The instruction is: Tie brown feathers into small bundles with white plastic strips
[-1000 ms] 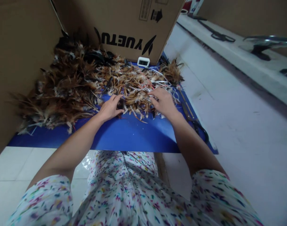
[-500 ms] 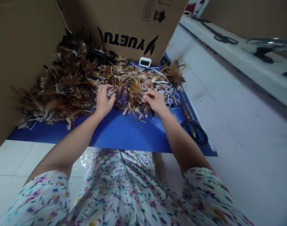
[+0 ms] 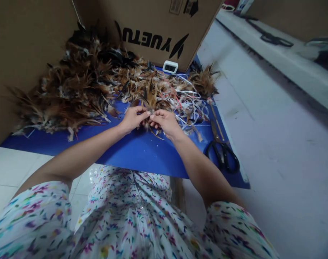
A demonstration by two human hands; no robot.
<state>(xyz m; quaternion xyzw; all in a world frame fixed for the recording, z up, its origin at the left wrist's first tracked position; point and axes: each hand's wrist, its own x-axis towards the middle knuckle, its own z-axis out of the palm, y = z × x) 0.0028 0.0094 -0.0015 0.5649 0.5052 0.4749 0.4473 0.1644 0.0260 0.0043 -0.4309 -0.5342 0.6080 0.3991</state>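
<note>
1. Head view: the left hand (image 3: 134, 120) and right hand (image 3: 165, 122) meet over the blue counter (image 3: 142, 154), with thumb tips just beside each other.
2. The fingers of both hands are drawn into close pinches with hardly any gap, apparently gripping the base of a brown tuft (image 3: 151, 98). Exactly which strands each pinch has cannot be told.
3. The tuft lies directly beyond the thumbs, between the hands. Its long axis points away from the person, base toward the body and tips fanning outward, roughly crosswise to the line joining the two pinches. Neither hand is clearly nearer.
4. Behind the tuft, loose feathers (image 3: 134, 77) spread over the counter; the larger pile (image 3: 72, 86) lies to the left hand's side.
5. White strips (image 3: 192, 96) tangle beyond the right hand, the nearer of the two to them.
6. The scissors (image 3: 223, 154) lie well apart, right of the right forearm, handles toward the person and blades pointing away.
</note>
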